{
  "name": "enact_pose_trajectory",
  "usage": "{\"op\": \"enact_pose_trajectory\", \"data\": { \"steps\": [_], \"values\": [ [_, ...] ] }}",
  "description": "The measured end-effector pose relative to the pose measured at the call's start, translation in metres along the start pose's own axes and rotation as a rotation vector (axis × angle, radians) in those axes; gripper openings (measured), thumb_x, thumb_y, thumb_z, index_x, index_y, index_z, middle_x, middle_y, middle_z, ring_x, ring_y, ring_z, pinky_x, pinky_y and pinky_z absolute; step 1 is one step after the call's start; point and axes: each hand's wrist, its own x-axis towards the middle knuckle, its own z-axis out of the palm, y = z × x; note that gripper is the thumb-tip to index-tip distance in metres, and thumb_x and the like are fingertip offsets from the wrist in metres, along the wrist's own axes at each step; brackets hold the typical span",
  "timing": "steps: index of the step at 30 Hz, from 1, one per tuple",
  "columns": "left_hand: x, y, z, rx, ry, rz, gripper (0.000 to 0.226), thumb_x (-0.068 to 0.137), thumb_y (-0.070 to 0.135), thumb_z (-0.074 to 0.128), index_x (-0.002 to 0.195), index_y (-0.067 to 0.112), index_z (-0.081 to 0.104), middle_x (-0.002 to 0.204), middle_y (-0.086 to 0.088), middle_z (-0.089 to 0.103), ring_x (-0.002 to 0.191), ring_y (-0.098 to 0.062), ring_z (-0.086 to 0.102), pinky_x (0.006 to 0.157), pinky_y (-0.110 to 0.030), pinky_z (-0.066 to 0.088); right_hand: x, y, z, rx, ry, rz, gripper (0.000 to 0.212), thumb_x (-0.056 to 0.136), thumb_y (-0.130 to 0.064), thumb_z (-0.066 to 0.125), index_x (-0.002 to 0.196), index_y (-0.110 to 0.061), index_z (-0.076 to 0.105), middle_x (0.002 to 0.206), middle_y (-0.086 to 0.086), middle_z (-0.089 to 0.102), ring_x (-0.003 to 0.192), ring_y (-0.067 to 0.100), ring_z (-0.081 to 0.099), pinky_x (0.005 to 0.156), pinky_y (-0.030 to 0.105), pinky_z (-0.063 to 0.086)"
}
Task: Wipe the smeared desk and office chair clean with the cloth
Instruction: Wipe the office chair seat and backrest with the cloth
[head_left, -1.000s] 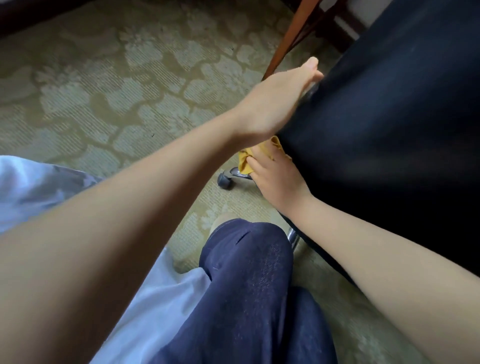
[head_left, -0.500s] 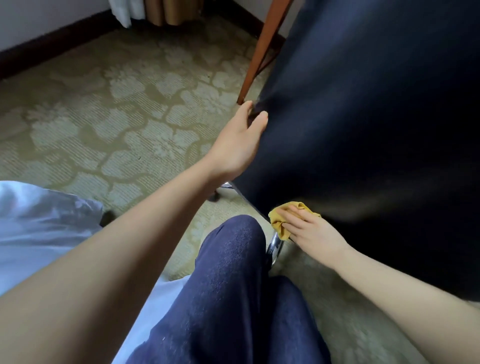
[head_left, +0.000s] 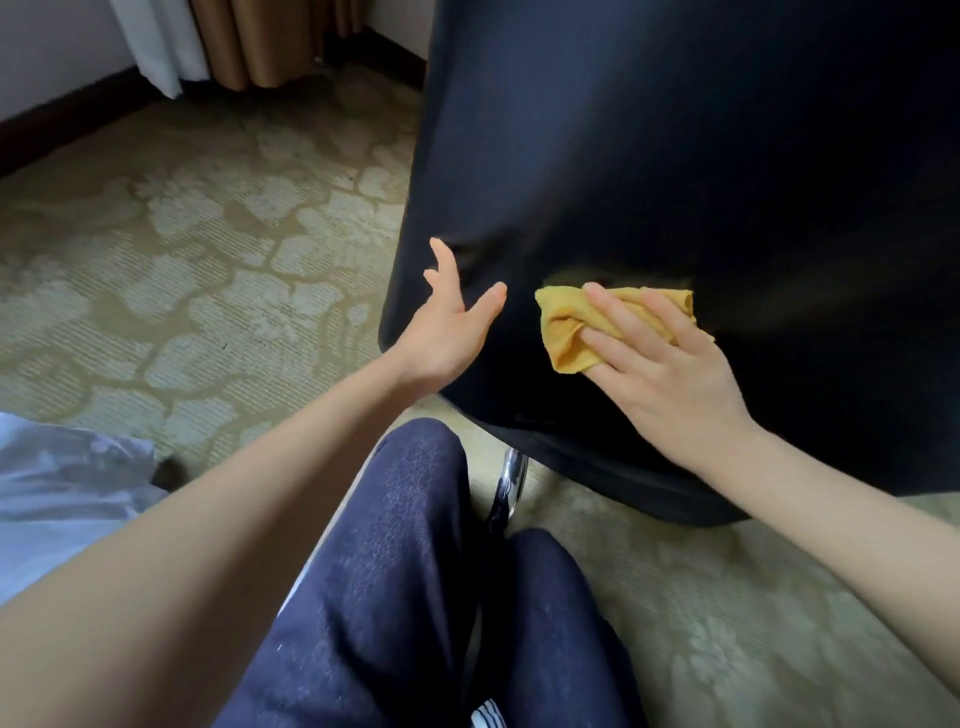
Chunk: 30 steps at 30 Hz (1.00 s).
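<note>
The office chair's black back (head_left: 675, 182) fills the upper right of the head view. My right hand (head_left: 660, 364) presses a crumpled yellow cloth (head_left: 566, 332) flat against the lower part of that black surface, fingers straight over the cloth. My left hand (head_left: 447, 327) is at the chair's left edge with fingers spread and straight, the fingertips touching or just off the fabric. The desk is out of view.
A chrome chair leg (head_left: 511, 483) shows under the chair, right beside my knee in dark jeans (head_left: 395, 545). Patterned green carpet (head_left: 208, 260) spreads to the left. Curtains (head_left: 249, 41) and a dark baseboard stand at the far wall. White fabric (head_left: 57, 483) lies at the left edge.
My right hand has carried the cloth from the chair's lower left edge up and right onto its back. My left hand has let go of the chair's edge and opened.
</note>
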Motion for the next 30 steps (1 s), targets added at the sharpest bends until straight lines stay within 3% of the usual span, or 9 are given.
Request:
{"op": "enact_pose_trajectory", "data": {
  "steps": [4,7,11,14,17,21,23,26,30],
  "values": [
    [0.008,-0.005,-0.001,0.012,-0.006,0.013,0.077,0.099,0.046,0.034,0.145,0.03,-0.026,0.159,-0.008,-0.011,0.146,-0.019,0.01,0.103,-0.018,0.013,0.032,-0.024,0.02,-0.06,0.02,0.042,0.028,0.092,-0.009,0.048,0.115,-0.008,0.064,0.133,0.006,0.057,0.138,0.026,0.026,0.115,0.044,0.011],
    [0.02,-0.005,-0.007,0.027,-0.007,0.012,0.074,0.101,0.043,0.031,0.145,0.028,-0.026,0.159,-0.007,-0.009,0.145,-0.016,0.009,0.092,-0.012,0.013,0.058,-0.047,0.042,-0.148,-0.09,-0.009,0.044,0.09,-0.015,0.037,0.129,-0.011,0.056,0.14,0.004,0.051,0.137,0.026,0.022,0.114,0.045,0.0],
    [0.038,-0.007,-0.02,0.043,-0.038,0.033,0.073,0.101,0.045,0.029,0.145,0.029,-0.027,0.16,-0.007,0.0,0.142,-0.02,0.025,0.112,-0.025,0.02,0.077,-0.077,0.066,-0.234,-0.361,-0.099,0.057,0.096,-0.028,0.028,0.15,-0.012,0.02,0.159,0.004,0.014,0.145,0.03,-0.002,0.106,0.048,-0.021],
    [0.053,-0.005,-0.031,0.083,-0.03,0.01,0.072,0.1,0.049,0.028,0.146,0.03,-0.024,0.16,-0.008,0.002,0.141,-0.02,0.027,0.112,-0.027,0.017,0.079,-0.092,0.084,-0.207,-0.507,-0.208,0.056,0.102,-0.028,0.025,0.15,-0.004,0.009,0.159,0.011,0.003,0.145,0.03,-0.012,0.113,0.044,-0.015],
    [0.068,0.0,-0.046,0.023,-0.02,0.021,0.072,0.1,0.047,0.034,0.149,0.027,-0.014,0.159,-0.006,0.008,0.145,-0.014,0.015,0.116,-0.027,0.011,0.077,-0.103,0.099,-0.099,-0.566,-0.259,0.05,0.103,-0.024,0.024,0.149,-0.005,0.019,0.158,0.012,0.007,0.145,0.031,-0.01,0.116,0.041,-0.005],
    [0.073,-0.003,-0.05,-0.109,0.073,0.052,0.067,0.1,0.037,0.04,0.153,0.023,0.001,0.159,0.002,0.013,0.144,-0.007,0.014,0.11,-0.02,0.013,0.049,-0.119,0.104,0.0,-0.635,-0.343,0.045,0.101,-0.023,0.033,0.144,-0.01,0.034,0.153,0.012,0.019,0.144,0.034,0.002,0.115,0.044,0.005],
    [0.07,-0.009,-0.04,-0.138,0.085,0.044,0.067,0.1,0.036,0.04,0.152,0.027,-0.002,0.159,0.001,0.014,0.144,-0.009,0.015,0.109,-0.021,0.016,0.023,-0.123,0.103,-0.008,-0.662,-0.393,0.043,0.099,-0.024,0.037,0.14,-0.012,0.04,0.146,0.009,0.029,0.14,0.034,0.011,0.113,0.043,0.011],
    [0.06,-0.021,-0.018,-0.175,0.048,0.003,0.069,0.1,0.036,0.041,0.151,0.03,-0.006,0.157,0.0,0.02,0.142,-0.013,0.022,0.102,-0.018,0.019,-0.018,-0.124,0.104,-0.037,-0.766,-0.52,0.04,0.095,-0.023,0.046,0.134,-0.016,0.051,0.144,0.005,0.036,0.14,0.032,0.012,0.115,0.041,0.009],
    [0.049,-0.024,0.004,-0.171,-0.001,-0.007,0.068,0.101,0.037,0.039,0.151,0.029,-0.007,0.159,0.007,0.004,0.143,-0.011,0.018,0.103,-0.016,0.016,-0.057,-0.112,0.1,0.049,-0.746,-0.262,0.04,0.073,-0.036,0.074,0.112,-0.029,0.07,0.125,-0.014,0.06,0.129,0.009,0.035,0.117,0.031,-0.003]
  ]
}}
